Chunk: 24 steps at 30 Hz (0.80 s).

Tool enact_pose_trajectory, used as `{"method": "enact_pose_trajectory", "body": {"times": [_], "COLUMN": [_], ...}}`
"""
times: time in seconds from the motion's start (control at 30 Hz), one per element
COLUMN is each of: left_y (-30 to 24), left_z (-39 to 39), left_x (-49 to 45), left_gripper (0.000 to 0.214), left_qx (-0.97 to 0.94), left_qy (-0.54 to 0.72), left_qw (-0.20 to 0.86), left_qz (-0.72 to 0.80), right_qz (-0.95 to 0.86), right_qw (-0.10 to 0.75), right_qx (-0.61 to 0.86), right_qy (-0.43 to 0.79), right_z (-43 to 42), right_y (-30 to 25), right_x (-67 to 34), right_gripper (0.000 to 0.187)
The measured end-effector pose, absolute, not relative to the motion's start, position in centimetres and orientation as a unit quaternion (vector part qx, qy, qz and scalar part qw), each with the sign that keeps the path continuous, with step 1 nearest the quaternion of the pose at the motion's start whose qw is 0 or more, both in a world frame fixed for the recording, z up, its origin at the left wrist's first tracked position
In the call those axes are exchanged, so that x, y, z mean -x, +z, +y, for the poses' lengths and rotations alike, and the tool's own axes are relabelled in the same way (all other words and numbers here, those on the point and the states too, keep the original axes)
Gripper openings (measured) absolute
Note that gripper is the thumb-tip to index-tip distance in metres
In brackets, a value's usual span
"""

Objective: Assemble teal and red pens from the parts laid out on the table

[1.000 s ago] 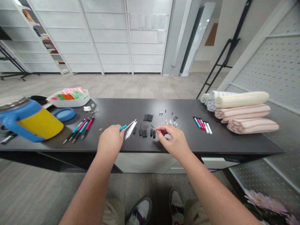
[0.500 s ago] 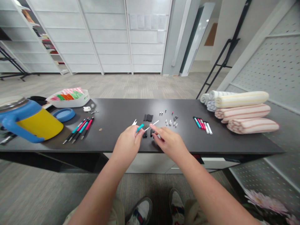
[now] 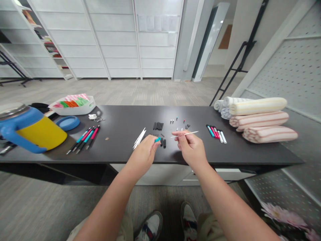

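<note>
My left hand (image 3: 142, 150) is closed around a short teal pen barrel (image 3: 157, 139), whose end shows past the fingertips. A thin white stick like a pen refill (image 3: 192, 133) is pinched in my right hand (image 3: 192, 149), lying almost level. Beside my left hand, several similar white sticks (image 3: 139, 138) lie fanned out on the dark table. Short black tubes (image 3: 158, 126) form a row beyond my hands, and other black tubes (image 3: 163, 143) lie between them. Small whitish pieces (image 3: 172, 121) and a little heap of metal bits (image 3: 187, 126) are past my right hand, which partly hides others.
Teal, pink and white barrels (image 3: 216, 134) lie to the right, before rolled towels (image 3: 263, 118). At left are several pens (image 3: 85, 139), a blue-and-yellow jug (image 3: 37, 129), a blue lid (image 3: 68, 123) and a white basket (image 3: 86, 107). The dark table's (image 3: 120, 117) front edge is near me.
My right hand has moved right with the white stick, away from the teal barrel. My left hand has shifted slightly right, uncovering more of the fanned white sticks.
</note>
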State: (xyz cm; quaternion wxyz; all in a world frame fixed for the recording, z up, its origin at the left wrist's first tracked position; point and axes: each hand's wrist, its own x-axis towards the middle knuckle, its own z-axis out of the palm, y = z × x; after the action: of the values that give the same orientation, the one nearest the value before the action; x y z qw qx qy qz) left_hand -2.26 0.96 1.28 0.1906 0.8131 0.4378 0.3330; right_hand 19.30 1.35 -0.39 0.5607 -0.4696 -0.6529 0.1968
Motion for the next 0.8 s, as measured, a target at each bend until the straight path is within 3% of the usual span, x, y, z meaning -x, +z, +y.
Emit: {"method": "enact_pose_trajectory", "body": {"times": [0.17,0.4,0.5,0.63,0.8], "left_y": [0.6,0.5,0.4,0.5,0.4], "left_z": [1.4,1.3,1.3,1.3,1.3], "left_x": [1.8,1.9,1.9,1.9,1.9], "left_gripper": [0.031,0.029,0.027,0.028,0.027], "left_qx": [-0.839,-0.851,-0.853,-0.846,-0.845], "left_qy": [0.288,0.263,0.260,0.271,0.275], "left_qw": [0.171,0.179,0.174,0.174,0.169], "left_qz": [0.429,0.418,0.418,0.425,0.427], "right_qz": [-0.607,-0.702,-0.716,-0.642,-0.636], "right_qw": [0.599,0.512,0.483,0.529,0.528], "right_qx": [0.427,0.436,0.424,0.416,0.458], "right_qy": [0.301,0.235,0.272,0.367,0.327], "right_z": [0.8,0.3,0.6,1.0,1.0], "right_y": [-0.2,0.1,-0.2,-0.7,-1.0], "right_x": [-18.8,-18.3,-18.2,-18.2,-18.9], "right_gripper": [0.039,0.034,0.027,0.038,0.026]}}
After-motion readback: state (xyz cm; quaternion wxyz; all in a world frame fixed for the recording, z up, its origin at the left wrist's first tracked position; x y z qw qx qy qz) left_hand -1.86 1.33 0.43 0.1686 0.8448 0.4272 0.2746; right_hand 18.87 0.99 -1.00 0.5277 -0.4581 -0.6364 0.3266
